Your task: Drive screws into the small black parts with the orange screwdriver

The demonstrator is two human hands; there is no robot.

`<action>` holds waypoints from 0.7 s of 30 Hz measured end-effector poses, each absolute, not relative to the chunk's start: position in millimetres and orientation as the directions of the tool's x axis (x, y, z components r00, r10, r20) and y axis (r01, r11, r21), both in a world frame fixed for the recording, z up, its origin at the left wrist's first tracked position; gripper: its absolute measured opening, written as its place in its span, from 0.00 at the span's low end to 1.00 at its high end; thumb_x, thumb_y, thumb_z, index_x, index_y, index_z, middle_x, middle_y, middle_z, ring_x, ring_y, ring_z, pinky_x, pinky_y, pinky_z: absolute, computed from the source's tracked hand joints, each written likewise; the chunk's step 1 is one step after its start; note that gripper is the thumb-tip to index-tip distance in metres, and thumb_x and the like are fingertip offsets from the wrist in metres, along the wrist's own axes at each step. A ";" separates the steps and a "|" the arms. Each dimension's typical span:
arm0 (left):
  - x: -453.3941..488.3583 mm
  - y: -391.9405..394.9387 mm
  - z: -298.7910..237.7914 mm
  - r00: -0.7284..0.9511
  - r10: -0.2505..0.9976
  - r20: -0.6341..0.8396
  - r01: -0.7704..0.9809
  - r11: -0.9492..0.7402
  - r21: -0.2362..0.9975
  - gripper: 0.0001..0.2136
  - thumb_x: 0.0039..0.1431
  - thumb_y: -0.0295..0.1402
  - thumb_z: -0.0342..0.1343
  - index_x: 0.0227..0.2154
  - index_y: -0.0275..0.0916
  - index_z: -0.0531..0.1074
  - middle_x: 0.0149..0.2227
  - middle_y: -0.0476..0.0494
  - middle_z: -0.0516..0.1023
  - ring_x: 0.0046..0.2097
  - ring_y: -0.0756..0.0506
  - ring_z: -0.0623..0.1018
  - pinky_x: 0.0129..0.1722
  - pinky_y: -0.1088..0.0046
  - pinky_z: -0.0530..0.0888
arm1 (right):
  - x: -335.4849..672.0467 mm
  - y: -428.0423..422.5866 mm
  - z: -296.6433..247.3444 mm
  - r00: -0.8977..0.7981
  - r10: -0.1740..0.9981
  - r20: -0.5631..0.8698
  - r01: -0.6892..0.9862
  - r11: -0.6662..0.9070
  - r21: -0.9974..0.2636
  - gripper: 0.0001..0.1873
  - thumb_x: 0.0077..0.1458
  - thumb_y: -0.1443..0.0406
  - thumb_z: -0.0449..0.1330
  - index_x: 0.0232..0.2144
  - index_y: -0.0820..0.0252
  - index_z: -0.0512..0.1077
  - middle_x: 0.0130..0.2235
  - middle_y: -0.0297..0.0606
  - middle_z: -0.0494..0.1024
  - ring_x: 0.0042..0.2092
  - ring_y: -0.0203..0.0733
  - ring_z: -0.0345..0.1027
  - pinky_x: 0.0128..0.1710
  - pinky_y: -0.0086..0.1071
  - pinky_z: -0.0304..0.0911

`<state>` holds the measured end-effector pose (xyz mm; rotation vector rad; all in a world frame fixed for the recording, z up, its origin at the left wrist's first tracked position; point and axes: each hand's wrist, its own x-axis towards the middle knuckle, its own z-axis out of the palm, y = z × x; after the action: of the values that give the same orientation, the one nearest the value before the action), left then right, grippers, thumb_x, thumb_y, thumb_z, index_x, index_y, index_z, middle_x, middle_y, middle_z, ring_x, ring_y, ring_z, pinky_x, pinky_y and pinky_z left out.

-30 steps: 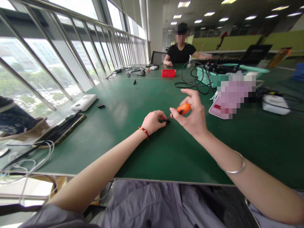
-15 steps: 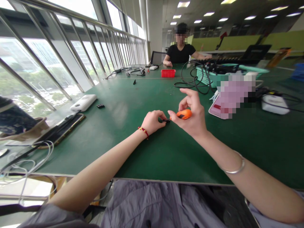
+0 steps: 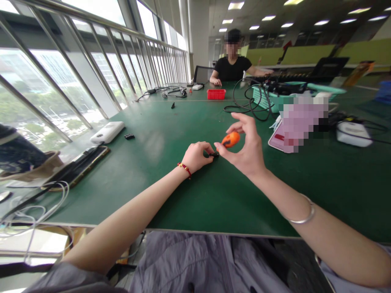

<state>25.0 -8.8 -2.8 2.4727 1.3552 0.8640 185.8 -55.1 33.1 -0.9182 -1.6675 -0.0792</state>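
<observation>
My left hand rests on the green table, its fingers pinched round a small black part that is mostly hidden. My right hand holds a small orange-handled screwdriver between thumb and fingers. The screwdriver slants down to the left and its tip meets the black part. A red bead bracelet circles my left wrist, and a silver bangle sits on my right forearm.
A white box and a small black piece lie to the left. A dark flat device and white cables sit near the left edge. A red tray, black cables and a teal basket are farther back. Another person sits at the far end.
My right hand's fingers have shifted on the orange handle, which now tilts up more steeply and sits slightly further left. My left hand has stayed in place on the black part.
</observation>
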 end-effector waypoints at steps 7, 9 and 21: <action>24.6 -8.8 -3.0 0.431 0.805 0.407 0.697 -0.583 0.416 0.03 0.45 0.28 0.58 0.26 0.38 0.73 0.31 0.49 0.78 0.35 0.46 0.76 0.39 0.71 0.71 | 185.9 -58.7 34.9 0.008 0.634 0.773 0.643 0.589 -0.489 0.11 0.45 0.59 0.61 0.33 0.55 0.70 0.20 0.28 0.65 0.28 0.39 0.64 0.36 0.34 0.60; 24.7 -9.1 -3.2 0.430 0.804 0.411 0.699 -0.584 0.412 0.03 0.44 0.28 0.58 0.25 0.37 0.73 0.30 0.49 0.78 0.35 0.46 0.76 0.39 0.71 0.71 | 186.4 -56.9 34.5 -0.016 0.614 0.789 0.604 0.635 -0.481 0.17 0.45 0.61 0.61 0.40 0.55 0.68 0.25 0.30 0.69 0.30 0.38 0.65 0.37 0.35 0.61; 25.4 -13.0 3.0 0.357 0.855 0.376 0.771 -0.497 0.399 0.03 0.45 0.27 0.57 0.26 0.38 0.73 0.32 0.48 0.79 0.39 0.44 0.75 0.43 0.67 0.69 | 191.0 -60.0 38.5 0.058 0.639 0.767 0.593 0.596 -0.541 0.14 0.49 0.61 0.56 0.16 0.57 0.59 0.17 0.30 0.64 0.21 0.33 0.57 0.24 0.29 0.52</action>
<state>25.4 -13.0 3.0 2.4582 1.4848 0.8254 191.0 -60.0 38.5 -1.0526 -1.6091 0.0476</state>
